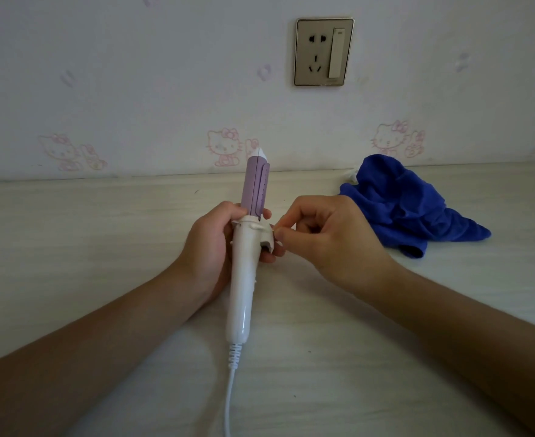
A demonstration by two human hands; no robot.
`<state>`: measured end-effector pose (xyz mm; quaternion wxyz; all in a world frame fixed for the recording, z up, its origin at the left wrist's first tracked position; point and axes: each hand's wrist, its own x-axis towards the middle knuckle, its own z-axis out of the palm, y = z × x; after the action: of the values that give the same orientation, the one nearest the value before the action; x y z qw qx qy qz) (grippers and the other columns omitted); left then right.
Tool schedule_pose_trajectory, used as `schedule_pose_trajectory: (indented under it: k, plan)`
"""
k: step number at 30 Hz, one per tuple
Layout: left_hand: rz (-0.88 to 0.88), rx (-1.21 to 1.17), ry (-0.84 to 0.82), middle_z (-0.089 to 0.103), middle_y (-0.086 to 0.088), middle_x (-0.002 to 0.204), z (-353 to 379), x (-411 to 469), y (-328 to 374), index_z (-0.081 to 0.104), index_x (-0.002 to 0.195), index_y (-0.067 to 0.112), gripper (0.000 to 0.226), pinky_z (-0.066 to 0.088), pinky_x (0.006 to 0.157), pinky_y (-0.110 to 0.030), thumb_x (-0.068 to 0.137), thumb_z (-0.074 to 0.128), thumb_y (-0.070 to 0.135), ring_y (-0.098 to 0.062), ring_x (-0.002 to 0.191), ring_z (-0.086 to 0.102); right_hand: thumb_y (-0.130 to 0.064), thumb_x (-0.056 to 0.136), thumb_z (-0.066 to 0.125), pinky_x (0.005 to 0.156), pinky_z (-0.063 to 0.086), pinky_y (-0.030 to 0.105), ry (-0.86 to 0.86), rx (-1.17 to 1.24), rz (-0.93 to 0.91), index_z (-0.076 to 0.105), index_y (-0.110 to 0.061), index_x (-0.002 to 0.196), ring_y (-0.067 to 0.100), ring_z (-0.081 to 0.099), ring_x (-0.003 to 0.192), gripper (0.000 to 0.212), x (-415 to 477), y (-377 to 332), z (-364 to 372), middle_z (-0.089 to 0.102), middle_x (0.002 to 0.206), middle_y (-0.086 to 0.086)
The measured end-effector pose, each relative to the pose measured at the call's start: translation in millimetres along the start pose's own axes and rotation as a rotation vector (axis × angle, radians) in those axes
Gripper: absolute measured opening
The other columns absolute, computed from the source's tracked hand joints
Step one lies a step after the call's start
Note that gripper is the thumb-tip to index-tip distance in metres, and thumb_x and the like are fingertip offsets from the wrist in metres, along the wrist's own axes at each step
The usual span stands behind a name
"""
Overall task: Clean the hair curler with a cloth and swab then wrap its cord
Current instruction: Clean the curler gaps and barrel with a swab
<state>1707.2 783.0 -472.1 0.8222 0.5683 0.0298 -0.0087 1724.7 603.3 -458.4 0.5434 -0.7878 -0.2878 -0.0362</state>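
Note:
The hair curler point(244, 279) has a white handle and a purple barrel that points up and away from me. My left hand point(209, 247) grips it around the top of the handle, just below the barrel. My right hand point(326, 238) is pinched at the curler's white clamp lever, its fingertips pressed together on something small and white that looks like a swab; most of it is hidden. The white cord point(229, 392) runs from the handle's base toward me and out of the bottom edge. A crumpled blue cloth point(408, 206) lies on the table to the right, near the wall.
A pale wood-grain table point(102, 247) meets a wall with cartoon-cat wallpaper. A wall socket with a switch point(322, 52) sits above and right of the curler. A small white object point(351, 175) peeks out behind the cloth.

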Motion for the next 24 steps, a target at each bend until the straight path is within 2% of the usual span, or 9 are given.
schedule_pose_trajectory:
  k: [2,4,6,8,11,15,18,21,24]
  plan:
    - [0.006,0.041,-0.015,0.072,-0.019,0.078,-0.4,0.0,-0.2,0.075,0.095,0.002,0.037,0.058,0.055,-0.031,0.09,0.049,0.028,-0.029,0.065,0.072,-0.006,0.088,0.077,0.051,0.038,0.021,-0.02,0.016,-0.01,0.073,-0.009,0.075,0.008,0.038,0.045,0.013,-1.3,-0.7,-0.5,0.049,0.047,0.0]
    - [0.022,0.094,-0.042,0.069,-0.018,0.081,0.0,0.2,-1.3,0.074,0.095,0.007,0.034,0.057,0.056,-0.032,0.089,0.058,0.036,-0.025,0.065,0.068,0.0,0.088,0.075,0.057,0.041,0.01,-0.064,0.042,-0.035,0.072,-0.003,0.076,0.007,0.039,0.045,0.013,-3.6,-1.8,0.7,0.049,0.048,-0.001]
    - [0.06,0.167,-0.039,0.067,-0.017,0.082,0.4,1.4,-2.0,0.072,0.099,0.007,0.038,0.056,0.057,-0.032,0.088,0.065,0.043,-0.023,0.066,0.067,0.0,0.089,0.075,0.054,0.04,0.012,-0.058,0.039,-0.04,0.074,-0.003,0.078,0.005,0.039,0.045,0.011,-3.7,-1.9,1.1,0.05,0.049,-0.002]
    - [0.084,0.2,-0.014,0.068,-0.015,0.082,0.1,2.2,-1.2,0.073,0.097,0.008,0.036,0.057,0.058,-0.032,0.084,0.07,0.041,-0.023,0.067,0.067,-0.001,0.088,0.075,0.054,0.039,0.016,-0.063,0.018,-0.055,0.074,-0.004,0.078,0.005,0.039,0.045,0.011,-3.7,-2.8,1.0,0.05,0.05,-0.002]
    - [0.076,0.205,0.005,0.069,-0.011,0.077,-0.2,2.2,-1.1,0.074,0.091,0.012,0.028,0.055,0.057,-0.031,0.081,0.067,0.037,-0.023,0.065,0.065,0.006,0.087,0.073,0.064,0.044,0.005,-0.111,0.015,-0.098,0.074,0.001,0.077,0.01,0.039,0.046,0.011,-6.7,-7.0,3.4,0.049,0.049,0.004]
    - [0.081,0.221,0.02,0.066,-0.011,0.071,0.8,3.6,-0.5,0.072,0.089,0.01,0.028,0.051,0.051,-0.028,0.084,0.061,0.036,-0.023,0.055,0.062,-0.001,0.087,0.076,0.053,0.038,0.024,-0.069,-0.016,-0.057,0.075,-0.006,0.077,0.008,0.039,0.047,0.011,-4.3,-6.7,0.0,0.051,0.051,0.013]
    - [0.078,0.235,0.023,0.059,-0.011,0.071,0.7,2.7,-0.6,0.072,0.088,0.012,0.03,0.047,0.053,-0.03,0.082,0.063,0.04,-0.022,0.055,0.058,-0.003,0.087,0.077,0.053,0.038,0.018,-0.102,-0.048,-0.08,0.074,-0.007,0.076,0.009,0.038,0.045,0.012,-6.2,-9.0,-1.0,0.051,0.049,0.011]
    - [0.084,0.234,0.057,0.056,-0.013,0.07,0.1,2.1,-0.2,0.074,0.088,0.014,0.031,0.043,0.053,-0.03,0.078,0.065,0.042,-0.023,0.052,0.054,-0.005,0.086,0.077,0.051,0.04,0.025,-0.069,-0.064,-0.076,0.073,-0.011,0.074,0.01,0.039,0.044,0.015,-4.5,-8.3,-0.5,0.052,0.049,0.011]
    - [0.055,0.184,0.081,0.056,-0.015,0.075,3.2,2.1,0.1,0.073,0.088,0.014,0.029,0.045,0.056,-0.03,0.079,0.064,0.04,-0.024,0.055,0.056,-0.008,0.087,0.077,0.049,0.04,0.019,-0.17,-0.069,-0.051,0.075,-0.012,0.077,0.006,0.04,0.043,0.012,-7.4,-7.8,-0.2,0.05,0.046,0.0]
